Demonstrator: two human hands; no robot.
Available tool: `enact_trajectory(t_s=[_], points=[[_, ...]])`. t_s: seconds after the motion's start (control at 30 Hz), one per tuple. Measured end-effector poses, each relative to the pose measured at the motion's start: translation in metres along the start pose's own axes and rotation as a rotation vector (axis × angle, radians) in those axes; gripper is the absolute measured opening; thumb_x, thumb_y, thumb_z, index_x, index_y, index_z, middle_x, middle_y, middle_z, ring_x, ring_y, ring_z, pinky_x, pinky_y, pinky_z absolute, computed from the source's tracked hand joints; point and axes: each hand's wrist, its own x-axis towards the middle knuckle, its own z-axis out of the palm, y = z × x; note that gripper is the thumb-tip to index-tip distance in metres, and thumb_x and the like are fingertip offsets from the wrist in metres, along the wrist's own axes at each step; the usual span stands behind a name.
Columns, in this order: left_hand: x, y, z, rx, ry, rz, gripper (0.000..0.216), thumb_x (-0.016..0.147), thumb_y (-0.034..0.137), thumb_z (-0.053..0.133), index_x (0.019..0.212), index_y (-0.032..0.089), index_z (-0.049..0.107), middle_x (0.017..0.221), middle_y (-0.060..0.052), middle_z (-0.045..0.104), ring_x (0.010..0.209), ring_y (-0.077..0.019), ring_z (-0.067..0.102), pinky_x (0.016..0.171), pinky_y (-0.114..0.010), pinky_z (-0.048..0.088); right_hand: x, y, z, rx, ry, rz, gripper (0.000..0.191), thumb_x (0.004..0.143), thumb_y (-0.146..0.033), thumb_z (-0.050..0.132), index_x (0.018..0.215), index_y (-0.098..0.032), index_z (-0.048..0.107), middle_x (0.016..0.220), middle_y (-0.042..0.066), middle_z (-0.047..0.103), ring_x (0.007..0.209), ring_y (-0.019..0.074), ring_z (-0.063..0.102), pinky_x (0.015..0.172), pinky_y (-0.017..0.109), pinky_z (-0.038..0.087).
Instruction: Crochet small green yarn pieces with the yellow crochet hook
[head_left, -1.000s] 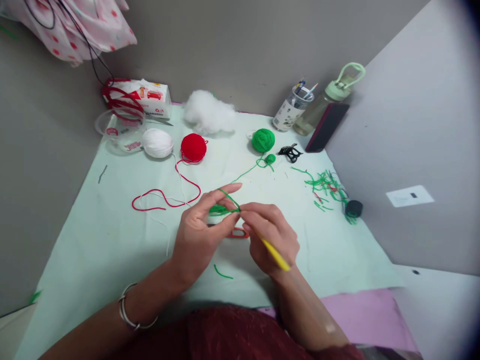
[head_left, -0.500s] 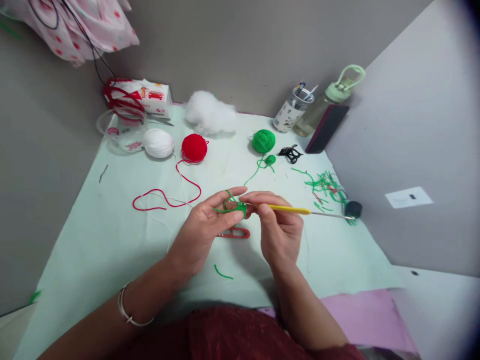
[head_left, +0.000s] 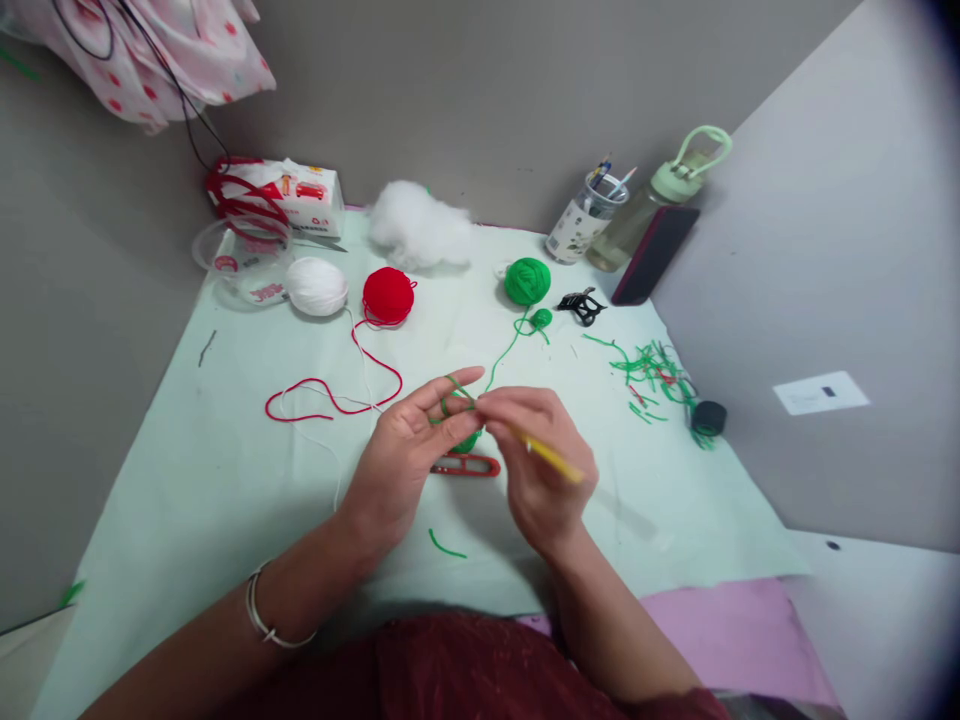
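My left hand (head_left: 405,460) pinches a small green crochet piece (head_left: 466,440), with green yarn (head_left: 504,352) looped over its forefinger and running back to a green yarn ball (head_left: 526,281). My right hand (head_left: 536,460) is closed on a yellow-handled crochet hook (head_left: 551,458), its tip at the green piece between the two hands. A small red pair of snips (head_left: 466,465) lies on the pale green mat (head_left: 225,470) just under the hands.
A red yarn ball (head_left: 388,296) with a loose red strand, a white yarn ball (head_left: 316,286), white stuffing (head_left: 418,230), a plastic cup (head_left: 241,262), a tissue pack (head_left: 292,192), a pen jar (head_left: 585,217), a bottle (head_left: 660,195), a dark phone (head_left: 652,256), a hair clip (head_left: 579,305), green yarn scraps (head_left: 651,380).
The hook, which pointed out sideways to the right half a second ago, has swung back so its handle angles down to the right. The hands stay together over the snips.
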Motion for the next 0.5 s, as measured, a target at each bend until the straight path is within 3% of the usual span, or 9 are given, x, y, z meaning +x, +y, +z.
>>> enact_trajectory(t_s=[0.07, 0.17, 0.3, 0.5], points=[[0.002, -0.001, -0.002, -0.051, -0.052, -0.072, 0.039, 0.086, 0.029, 0.085, 0.124, 0.024, 0.079, 0.095, -0.002, 0.075, 0.086, -0.0151, 0.067, 0.077, -0.026, 0.057, -0.001, 0.001, -0.002, -0.1, -0.003, -0.092, 0.034, 0.096, -0.012, 0.071, 0.117, -0.035, 0.082, 0.113, 0.006, 0.078, 0.097, 0.0212, 0.074, 0.078, 0.036, 0.062], [0.005, 0.0, -0.007, -0.124, -0.121, -0.133, 0.033, 0.086, 0.029, 0.085, 0.118, 0.02, 0.082, 0.096, -0.004, 0.075, 0.091, -0.0165, 0.068, 0.085, -0.029, 0.057, 0.004, 0.001, -0.008, 0.028, 0.005, -0.007, 0.027, 0.1, -0.015, 0.067, 0.114, -0.032, 0.083, 0.104, 0.005, 0.078, 0.089, 0.0201, 0.074, 0.075, 0.036, 0.062], [0.006, 0.005, -0.009, -0.058, -0.049, -0.05, 0.032, 0.086, 0.027, 0.084, 0.118, 0.021, 0.081, 0.089, -0.002, 0.074, 0.089, -0.0159, 0.068, 0.092, -0.031, 0.055, 0.013, 0.003, -0.012, 0.385, 0.052, 0.254, 0.017, 0.103, -0.028, 0.066, 0.1, -0.027, 0.082, 0.082, 0.001, 0.073, 0.065, 0.0141, 0.066, 0.062, 0.031, 0.056], [0.002, 0.004, -0.007, 0.118, -0.014, 0.026, 0.035, 0.084, 0.029, 0.085, 0.118, 0.024, 0.081, 0.088, -0.001, 0.074, 0.083, -0.0177, 0.068, 0.085, -0.035, 0.057, 0.011, 0.005, -0.005, 0.424, 0.013, 0.274, 0.014, 0.101, -0.031, 0.07, 0.1, -0.028, 0.084, 0.099, 0.004, 0.08, 0.077, 0.0153, 0.068, 0.068, 0.032, 0.056]])
